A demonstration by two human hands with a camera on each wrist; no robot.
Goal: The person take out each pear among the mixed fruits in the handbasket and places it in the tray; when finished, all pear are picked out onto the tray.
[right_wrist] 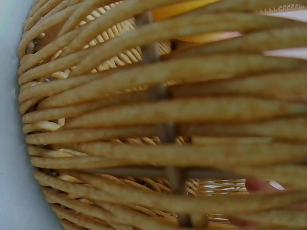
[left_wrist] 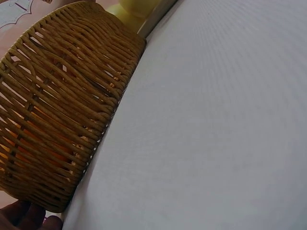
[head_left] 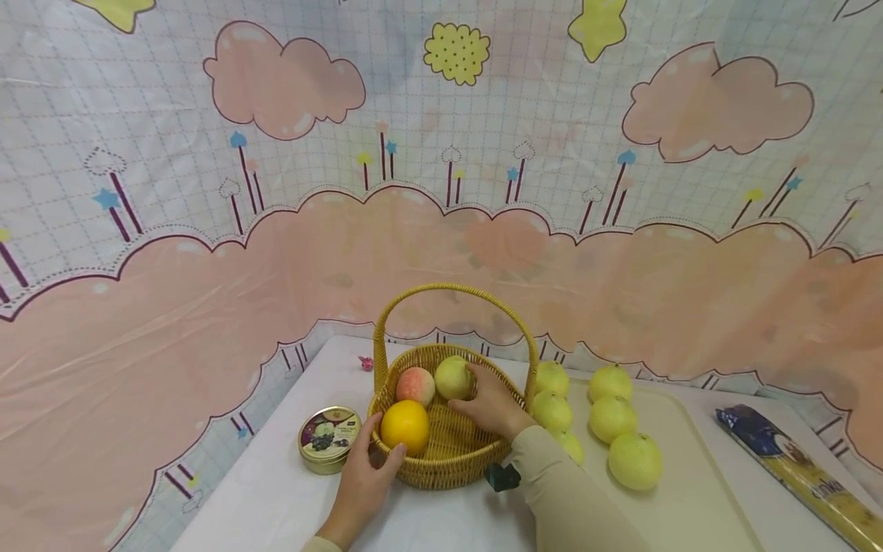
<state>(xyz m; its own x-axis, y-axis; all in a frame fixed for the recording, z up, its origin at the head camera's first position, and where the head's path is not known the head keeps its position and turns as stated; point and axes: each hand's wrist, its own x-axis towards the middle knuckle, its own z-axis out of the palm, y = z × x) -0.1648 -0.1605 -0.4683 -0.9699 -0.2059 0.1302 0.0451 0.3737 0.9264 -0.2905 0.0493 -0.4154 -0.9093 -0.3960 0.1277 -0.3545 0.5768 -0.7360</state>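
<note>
In the head view, a woven basket (head_left: 441, 475) with a tall arched handle holds an orange (head_left: 405, 427), a peach (head_left: 415, 387) and a round yellow-green fruit (head_left: 454, 378). My left hand (head_left: 366, 475) grips the basket's left front end, with the thumb by the rim in front of the orange. The left wrist view has its fingertips (left_wrist: 31, 215) against the woven side. Reaching over the right rim, my right hand (head_left: 493, 402) holds the yellow-green fruit inside, fingers on its right side. Basket weave mostly hides that hand in the right wrist view.
A round tin (head_left: 327, 441) stands left of the basket, and a small pink wrapped item (head_left: 366, 363) lies behind it. To the right, a cream tray (head_left: 679, 460) bears several yellow-green fruits (head_left: 635, 461). A long gold-and-blue package (head_left: 793, 468) lies at far right.
</note>
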